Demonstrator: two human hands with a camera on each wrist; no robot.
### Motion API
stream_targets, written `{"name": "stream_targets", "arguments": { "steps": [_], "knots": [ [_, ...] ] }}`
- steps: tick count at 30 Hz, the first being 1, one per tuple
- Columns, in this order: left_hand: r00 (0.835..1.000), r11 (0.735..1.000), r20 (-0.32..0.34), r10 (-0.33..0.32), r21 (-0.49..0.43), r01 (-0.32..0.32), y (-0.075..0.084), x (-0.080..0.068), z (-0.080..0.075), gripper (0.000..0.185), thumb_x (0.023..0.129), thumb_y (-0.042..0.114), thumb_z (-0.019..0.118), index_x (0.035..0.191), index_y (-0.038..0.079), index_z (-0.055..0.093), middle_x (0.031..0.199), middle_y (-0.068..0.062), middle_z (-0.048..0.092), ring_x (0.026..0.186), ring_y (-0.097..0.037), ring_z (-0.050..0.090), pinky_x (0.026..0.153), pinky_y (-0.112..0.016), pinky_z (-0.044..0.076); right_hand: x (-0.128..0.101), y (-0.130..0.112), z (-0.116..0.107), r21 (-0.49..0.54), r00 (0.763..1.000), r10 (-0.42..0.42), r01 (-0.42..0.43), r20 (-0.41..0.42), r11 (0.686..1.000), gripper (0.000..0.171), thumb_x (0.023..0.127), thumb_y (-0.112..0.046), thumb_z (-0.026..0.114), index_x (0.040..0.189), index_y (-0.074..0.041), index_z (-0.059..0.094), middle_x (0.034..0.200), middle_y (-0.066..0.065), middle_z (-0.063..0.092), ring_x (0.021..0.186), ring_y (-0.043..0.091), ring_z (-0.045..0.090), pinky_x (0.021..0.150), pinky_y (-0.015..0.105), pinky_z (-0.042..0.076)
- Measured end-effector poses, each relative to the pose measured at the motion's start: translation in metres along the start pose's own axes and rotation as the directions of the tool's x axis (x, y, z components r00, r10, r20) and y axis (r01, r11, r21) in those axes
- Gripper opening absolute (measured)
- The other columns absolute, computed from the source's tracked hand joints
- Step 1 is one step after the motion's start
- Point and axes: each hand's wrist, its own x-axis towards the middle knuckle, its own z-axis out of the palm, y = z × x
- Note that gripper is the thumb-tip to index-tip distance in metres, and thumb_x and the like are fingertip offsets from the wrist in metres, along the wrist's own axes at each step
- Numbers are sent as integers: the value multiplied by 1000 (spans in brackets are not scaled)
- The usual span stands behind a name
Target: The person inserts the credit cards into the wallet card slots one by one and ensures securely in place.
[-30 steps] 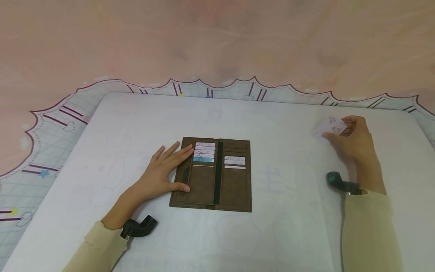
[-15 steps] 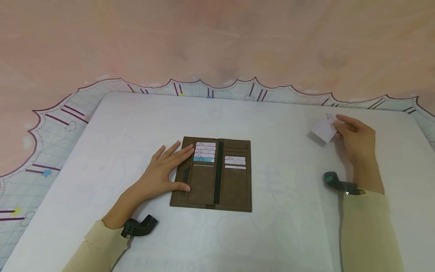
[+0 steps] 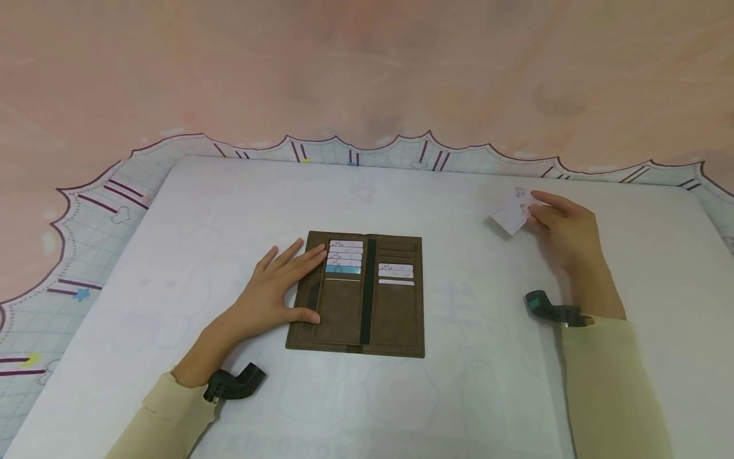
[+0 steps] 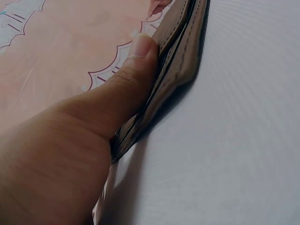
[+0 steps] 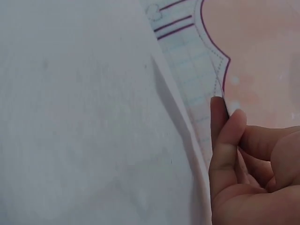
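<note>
A brown bifold wallet lies spread on the white tabletop. White cards with handwriting and one blue-edged card show in its left slots, and several white card edges in its right ones. My left hand rests on the wallet's left side, fingers spread and straight; the left wrist view has the thumb against the wallet's edge. Up at the right, my right hand pinches a white card with faint writing, raised off the table. In the right wrist view the card appears nearly edge-on.
White paper covers the table. Behind it runs a scalloped, patterned cloth border with a pinkish surface beyond. Both wrists wear black cameras, one left and one right.
My right hand has carried the white card leftward, turning it more upright along the way. The left hand and the wallet have stayed in place.
</note>
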Motion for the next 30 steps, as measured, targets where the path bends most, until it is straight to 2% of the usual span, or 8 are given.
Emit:
{"name": "stream_targets", "arguments": {
  "steps": [4,8,10,15,19,25,30],
  "knots": [
    [1000,1000,2,-3,-2,3,1,0,0,104,68,59,76,152,19,29,156,0,27,145,-27,9,112,-54,0,-2,-5,7,124,1000,-11,8,29,992,49,92,-29,65,137,-13,55,114,1,57,88,7,59,75,11,49],
    [1000,1000,3,-2,0,2,0,0,0,104,68,58,76,152,19,29,156,0,27,145,-27,8,112,-54,0,-3,-9,20,300,997,-2,-22,82,954,50,90,-19,68,136,-6,54,115,4,54,83,7,58,75,13,50],
    [1000,1000,3,-2,2,2,0,0,1,105,68,58,77,152,19,29,156,0,27,145,-27,8,112,-54,0,-4,-11,28,347,994,-1,-36,107,937,50,90,-15,68,136,-4,54,116,6,53,83,7,59,75,14,50],
    [1000,1000,5,-5,2,5,0,0,3,105,67,57,77,152,19,29,156,0,27,145,-28,8,112,-54,-1,-8,-15,45,324,990,21,-65,137,944,49,91,-18,67,137,-8,54,119,7,52,87,8,57,78,14,50],
    [1000,1000,8,-7,-1,7,-1,1,4,104,68,57,77,152,18,29,156,0,27,145,-28,8,112,-53,-2,-11,-17,56,345,990,25,-72,139,936,49,91,-17,67,136,-7,54,117,7,54,87,8,59,79,15,50],
    [1000,1000,6,-10,12,10,-3,1,6,105,68,58,76,152,19,28,156,1,26,145,-27,8,112,-53,-1,-13,-19,74,361,985,-47,-16,163,932,44,91,-8,66,132,1,55,98,3,66,81,9,63,79,20,52],
    [1000,1000,1,-8,13,8,-4,2,7,105,68,58,76,152,20,28,156,1,26,145,-27,8,112,-53,-1,-16,-20,88,327,974,-97,25,203,945,40,91,-9,66,129,1,57,95,3,68,82,10,64,80,22,52]
  ]
}}
